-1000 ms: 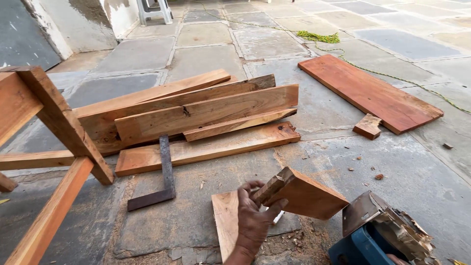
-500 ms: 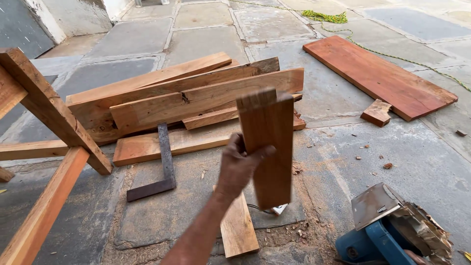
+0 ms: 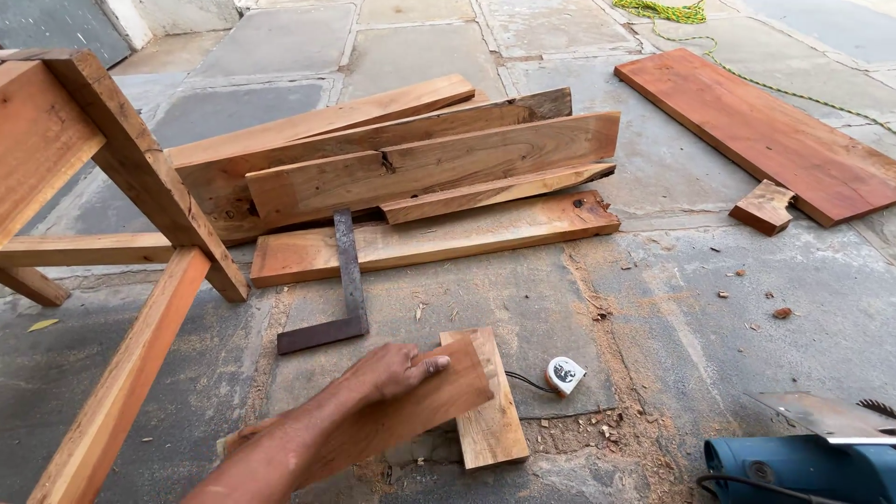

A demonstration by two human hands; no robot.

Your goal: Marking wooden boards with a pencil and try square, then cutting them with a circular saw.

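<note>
**Hand flat on a short board, stone yard floor**

At the left edge a wooden frame (image 3: 112,215) stands on angled legs, its rails plain sawn timber, reddish and unpainted.

Low and left of centre the left hand (image 3: 392,371) lies palm down, fingers loosely spread, on a short board (image 3: 411,411). It presses rather than grips, so the board rests tilted across a second offcut (image 3: 490,411) that lies flat on the paving. The right hand is out of view.

Just above, a dark steel square (image 3: 347,289) lies flat, its blade running up towards the plank stack (image 3: 411,168). The planks overlap loosely, rough at the edges, with strong grain.

Right of the offcut sits a small round tape measure (image 3: 564,373), ringed by sawdust and chips.

In the upper right lies a broad, smoother red plank (image 3: 765,131), a small block (image 3: 763,206) touching its edge. At the lower right corner shows a blue power saw (image 3: 803,467).
</note>
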